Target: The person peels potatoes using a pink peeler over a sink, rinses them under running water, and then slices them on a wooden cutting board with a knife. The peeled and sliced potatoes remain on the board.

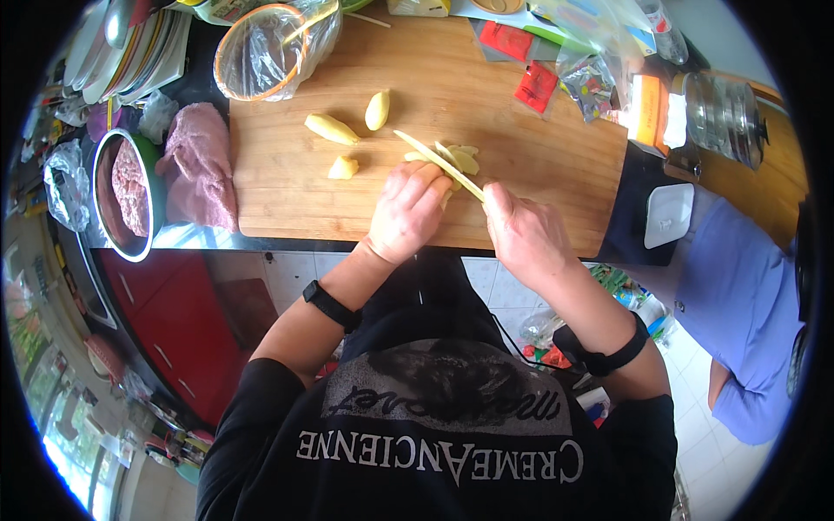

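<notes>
My right hand (528, 231) grips a knife (438, 161), seen nearly along its spine, its blade slanting up and left. Curled beside the blade, my left hand (407, 205) presses a piece of peeled ginger on the wooden cutting board (293, 195); fingers and knife mostly hide that piece. Thin ginger slices (464, 158) lie overlapped just beyond the knife. Farther left on the board rest a long peeled ginger piece (332, 129), an oval ginger piece (377, 110) and a small ginger chunk (343, 168).
Left of the board are a pink towel (201, 166) and a metal bowl (154, 225) holding raw meat (130, 189). A plastic-lined basket (225, 71) stands at the back left. Red packets (537, 86) and a glass jar (723, 120) sit right. Another person's purple sleeve (736, 312) is close by.
</notes>
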Tool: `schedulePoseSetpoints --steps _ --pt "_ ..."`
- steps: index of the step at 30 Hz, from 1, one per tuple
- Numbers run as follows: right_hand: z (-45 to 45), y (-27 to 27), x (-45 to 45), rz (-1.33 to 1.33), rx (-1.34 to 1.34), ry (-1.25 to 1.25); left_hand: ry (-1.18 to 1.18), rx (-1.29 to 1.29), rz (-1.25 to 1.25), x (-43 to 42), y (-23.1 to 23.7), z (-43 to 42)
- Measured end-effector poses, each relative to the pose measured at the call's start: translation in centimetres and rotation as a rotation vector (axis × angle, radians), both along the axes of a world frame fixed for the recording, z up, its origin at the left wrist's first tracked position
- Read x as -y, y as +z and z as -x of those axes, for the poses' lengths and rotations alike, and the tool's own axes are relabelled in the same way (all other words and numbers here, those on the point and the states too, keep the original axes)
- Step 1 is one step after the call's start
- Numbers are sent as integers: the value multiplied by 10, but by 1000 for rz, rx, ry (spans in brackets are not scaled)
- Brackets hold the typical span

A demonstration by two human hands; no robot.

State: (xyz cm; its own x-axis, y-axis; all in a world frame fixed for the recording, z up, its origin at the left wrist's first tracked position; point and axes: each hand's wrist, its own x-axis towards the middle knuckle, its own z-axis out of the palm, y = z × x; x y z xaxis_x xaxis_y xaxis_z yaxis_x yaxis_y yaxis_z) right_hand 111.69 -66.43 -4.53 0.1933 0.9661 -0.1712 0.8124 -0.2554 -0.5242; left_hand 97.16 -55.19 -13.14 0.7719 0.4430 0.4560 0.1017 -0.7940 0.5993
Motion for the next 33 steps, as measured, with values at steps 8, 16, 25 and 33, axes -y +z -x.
schedulePoseSetpoints --steps 8,16,25,33 --pt "-1 -7 -14 176 56 58 0 -10 51 1 1 2" --pt "4 -29 -1 -40 -25 -128 9 9 45 2 1 1" --pt "-5 4 8 102 29 56 9 -14 -6 1 0 3" --pt "-3 3 -4 173 52 78 15 -3 56 2 0 4"
